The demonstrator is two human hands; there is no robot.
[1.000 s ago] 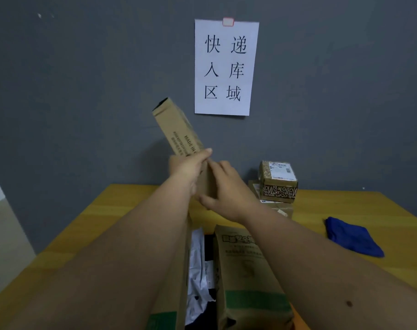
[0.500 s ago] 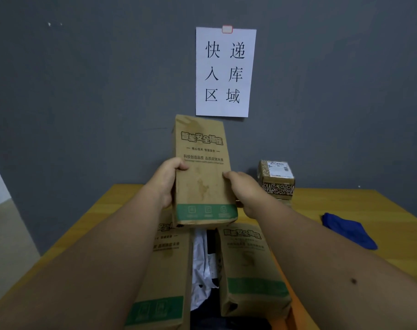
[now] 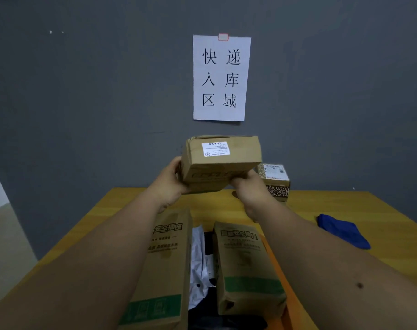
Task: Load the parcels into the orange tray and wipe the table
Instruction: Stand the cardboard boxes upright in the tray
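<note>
I hold a long brown cardboard parcel (image 3: 220, 163) in the air above the far part of the yellow table (image 3: 345, 206), its labelled end face turned toward me. My left hand (image 3: 170, 182) grips its left side and my right hand (image 3: 248, 186) grips its lower right edge. Below, two similar brown parcels with green bands, one on the left (image 3: 165, 270) and one on the right (image 3: 246, 265), lie in the orange tray (image 3: 277, 265), with white and black soft parcels (image 3: 200, 263) between them. Only the tray's right rim shows.
A small patterned box (image 3: 275, 181) with a white label sits at the back of the table against the grey wall, on another flat box. A blue cloth (image 3: 343, 231) lies on the table to the right. A paper sign (image 3: 221, 77) hangs on the wall.
The held parcel has tipped from upright with its printed front facing me to lying back, its labelled end now facing me. Both hands have kept hold of it.
</note>
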